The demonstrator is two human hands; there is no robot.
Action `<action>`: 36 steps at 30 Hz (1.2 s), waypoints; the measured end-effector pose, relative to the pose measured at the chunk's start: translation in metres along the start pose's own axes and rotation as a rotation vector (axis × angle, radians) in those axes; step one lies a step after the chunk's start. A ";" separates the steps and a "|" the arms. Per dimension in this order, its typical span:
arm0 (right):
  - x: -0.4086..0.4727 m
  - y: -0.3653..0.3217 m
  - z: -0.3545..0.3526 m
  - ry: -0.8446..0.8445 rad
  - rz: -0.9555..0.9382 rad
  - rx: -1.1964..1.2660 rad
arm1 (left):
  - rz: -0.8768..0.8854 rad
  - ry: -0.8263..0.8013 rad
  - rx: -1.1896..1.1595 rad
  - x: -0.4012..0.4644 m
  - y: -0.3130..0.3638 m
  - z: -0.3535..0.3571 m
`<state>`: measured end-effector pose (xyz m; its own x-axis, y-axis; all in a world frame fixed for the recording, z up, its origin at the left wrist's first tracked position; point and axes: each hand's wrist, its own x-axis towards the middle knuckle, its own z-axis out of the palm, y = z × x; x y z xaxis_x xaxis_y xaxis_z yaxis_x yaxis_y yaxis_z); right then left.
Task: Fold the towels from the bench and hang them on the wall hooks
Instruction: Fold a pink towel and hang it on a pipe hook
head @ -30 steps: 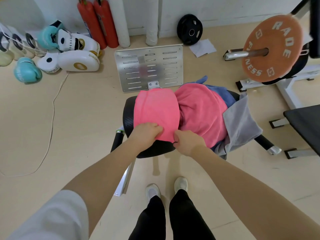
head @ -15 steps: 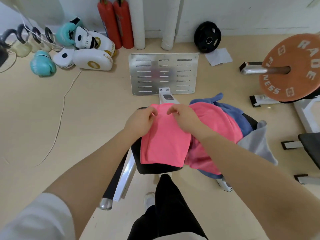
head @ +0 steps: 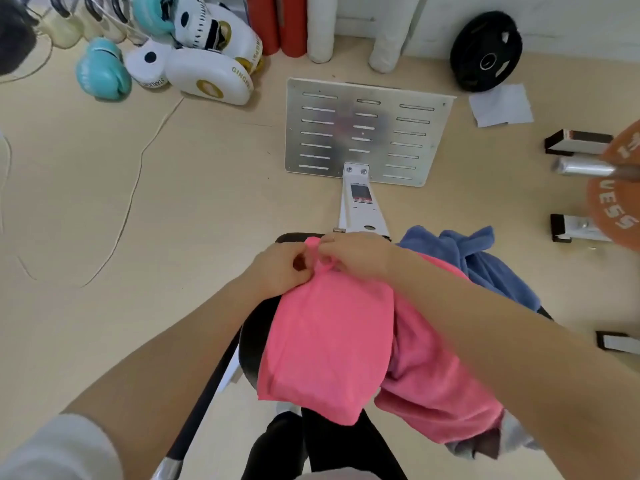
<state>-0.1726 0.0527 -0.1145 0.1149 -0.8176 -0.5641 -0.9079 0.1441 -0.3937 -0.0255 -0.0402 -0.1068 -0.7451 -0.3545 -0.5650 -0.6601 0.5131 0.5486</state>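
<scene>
The folded pink towel (head: 329, 344) lies on the black bench (head: 256, 337), its near edge hanging over. It looks soft, light and limp, best taken by the doubled far edge. There the left hand (head: 280, 268) and right hand (head: 356, 258) pinch it. Beyond, a blue towel (head: 485, 265) waits.

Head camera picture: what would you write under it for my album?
Both hands, left and right, pinch the far edge of a folded pink towel on the bench.
</scene>
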 end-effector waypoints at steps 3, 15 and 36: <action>0.001 0.003 -0.015 0.064 -0.043 0.106 | 0.004 -0.034 -0.065 -0.004 -0.001 -0.003; 0.015 -0.028 0.012 0.280 0.049 0.479 | -0.187 -0.021 -0.381 -0.045 0.014 0.001; -0.092 -0.105 0.082 0.604 0.597 0.275 | -0.276 -0.087 -0.573 -0.132 0.021 0.020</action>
<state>-0.0549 0.1586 -0.0814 -0.6490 -0.7064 -0.2825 -0.6106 0.7052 -0.3604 0.0608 0.0334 -0.0333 -0.5463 -0.3366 -0.7670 -0.7906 -0.0952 0.6049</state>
